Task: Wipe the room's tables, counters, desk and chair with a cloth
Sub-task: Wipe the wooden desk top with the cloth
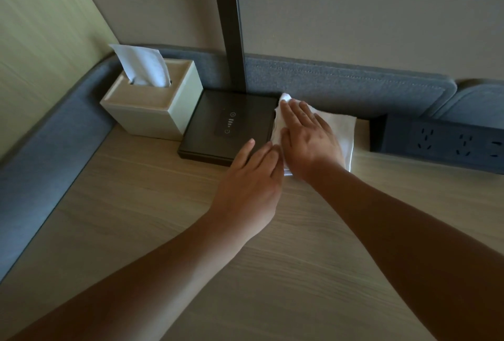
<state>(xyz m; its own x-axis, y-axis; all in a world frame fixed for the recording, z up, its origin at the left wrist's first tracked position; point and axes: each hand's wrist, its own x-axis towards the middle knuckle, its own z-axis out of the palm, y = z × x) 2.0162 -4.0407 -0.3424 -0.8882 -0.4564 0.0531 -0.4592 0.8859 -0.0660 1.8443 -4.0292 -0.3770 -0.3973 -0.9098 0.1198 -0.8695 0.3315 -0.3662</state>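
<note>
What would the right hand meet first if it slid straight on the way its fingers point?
Probably the grey padded panel behind the desk. The right hand lies flat on the white cloth, fingertips close to it; depth is unclear.

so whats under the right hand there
A white cloth lies flat on the wooden desk beside the lamp base, pressed by the right hand. The cloth's middle and the desk beneath it are covered.

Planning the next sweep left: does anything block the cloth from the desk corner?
Yes. The lamp base lies right against the cloth's left edge, and the tissue box stands beyond it in the corner. The left hand rests at the base's near right corner.
</note>
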